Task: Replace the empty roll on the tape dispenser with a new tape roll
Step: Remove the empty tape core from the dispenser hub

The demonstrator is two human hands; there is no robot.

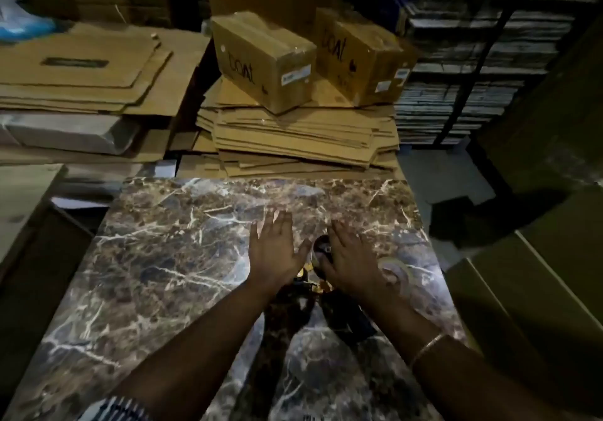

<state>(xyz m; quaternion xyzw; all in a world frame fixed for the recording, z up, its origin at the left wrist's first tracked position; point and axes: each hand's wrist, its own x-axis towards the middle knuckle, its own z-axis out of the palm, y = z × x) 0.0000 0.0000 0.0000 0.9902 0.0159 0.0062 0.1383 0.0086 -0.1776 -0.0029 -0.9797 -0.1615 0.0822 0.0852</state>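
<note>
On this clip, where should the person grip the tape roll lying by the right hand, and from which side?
Probably by the rim, from above. The tape roll appears to lie flat on the marble table, just right of the right hand, so its outer edge and open core are exposed upward. Fingers across the rim, or thumb in the core, look workable. The dim, blurred view hides finer detail.

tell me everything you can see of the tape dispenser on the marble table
The tape dispenser lies on the marble table between the two forearms, mostly hidden and in shadow. It looks like dark plastic with small yellow parts near its middle. A round, dark wheel end shows under the right hand, which rests over it. The left hand is flat and open beside it. Whether a roll is mounted cannot be told.
</note>
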